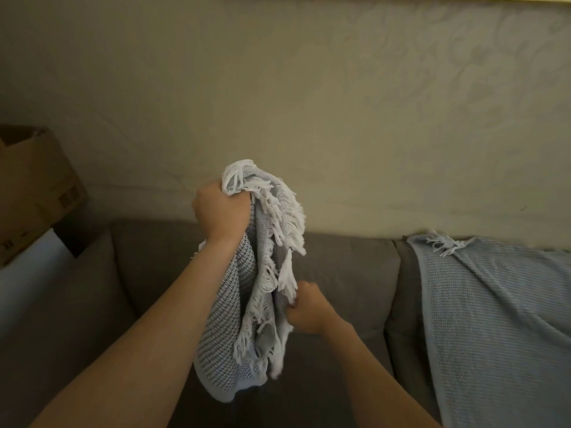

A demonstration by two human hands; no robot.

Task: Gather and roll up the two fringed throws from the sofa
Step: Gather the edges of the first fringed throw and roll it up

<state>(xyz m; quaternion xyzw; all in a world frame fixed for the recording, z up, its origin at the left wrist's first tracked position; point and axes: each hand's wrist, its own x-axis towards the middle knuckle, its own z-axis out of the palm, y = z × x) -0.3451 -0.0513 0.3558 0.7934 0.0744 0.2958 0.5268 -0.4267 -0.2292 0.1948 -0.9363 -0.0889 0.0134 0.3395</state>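
Note:
A pale blue waffle-knit throw with white fringe (247,319) hangs bunched in the air above the grey sofa (340,267). My left hand (221,211) is raised and clenched around its top end, fringe spilling over the fist. Lower down, my right hand (307,308) grips the same throw by its fringed edge. A second pale blue fringed throw (494,319) lies spread over the sofa's right back cushion and seat, its fringe at the top of the backrest.
A cardboard box (34,189) sits at the left on a white surface (27,267) beside the sofa arm. A patterned beige wall (340,103) rises behind the sofa.

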